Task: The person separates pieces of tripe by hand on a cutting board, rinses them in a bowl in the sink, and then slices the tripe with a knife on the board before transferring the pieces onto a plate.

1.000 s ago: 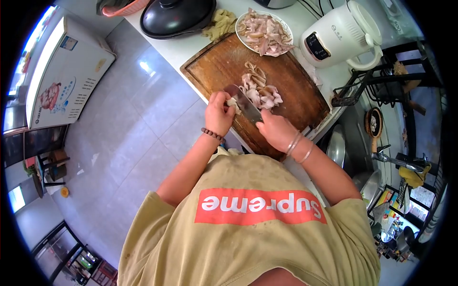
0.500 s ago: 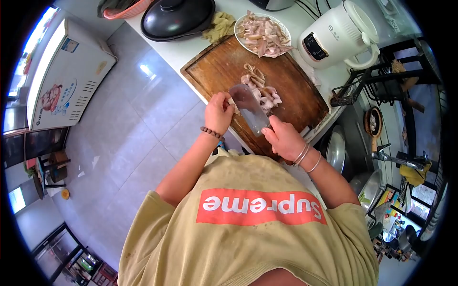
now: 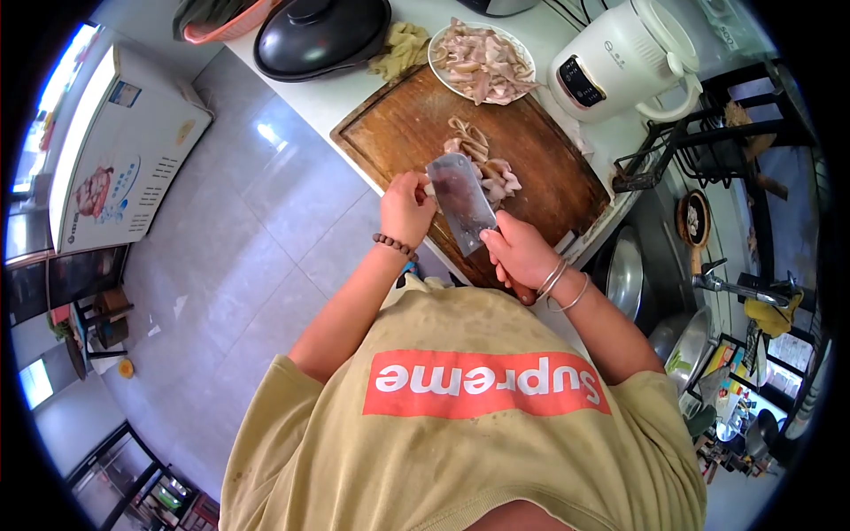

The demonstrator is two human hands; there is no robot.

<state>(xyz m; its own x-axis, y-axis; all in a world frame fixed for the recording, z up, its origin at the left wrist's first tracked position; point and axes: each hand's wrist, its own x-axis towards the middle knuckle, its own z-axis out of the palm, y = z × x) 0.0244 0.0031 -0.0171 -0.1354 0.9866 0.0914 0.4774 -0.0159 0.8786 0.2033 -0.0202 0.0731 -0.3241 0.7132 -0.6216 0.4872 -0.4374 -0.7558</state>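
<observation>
My right hand (image 3: pixel 521 255) is closed round the handle of a cleaver (image 3: pixel 462 203), whose broad blade lies over the near left part of a wooden cutting board (image 3: pixel 553 177). Close to the blade's left edge, my left hand (image 3: pixel 407 211) has its fingers curled on a pale piece of meat (image 3: pixel 430 188), mostly hidden under the fingertips. Just beyond the blade sits a small heap of cut meat (image 3: pixel 499 180), with thin strips (image 3: pixel 467 135) at its far end. A white plate (image 3: pixel 433 73) piled with sliced pale meat (image 3: pixel 482 60) stands at the board's far edge.
A black lidded pot (image 3: pixel 320 35) and a yellowish cloth (image 3: pixel 401 49) sit at the back left. To the right are a white electric jug (image 3: pixel 620 66), a black rack (image 3: pixel 655 159) and a sink with a metal bowl (image 3: pixel 625 274). A white chest freezer (image 3: pixel 124 159) stands across the floor.
The cleaver has turned slightly, so more of its flat face shows, and my right hand has shifted a little toward me. My left hand stays almost in place.
</observation>
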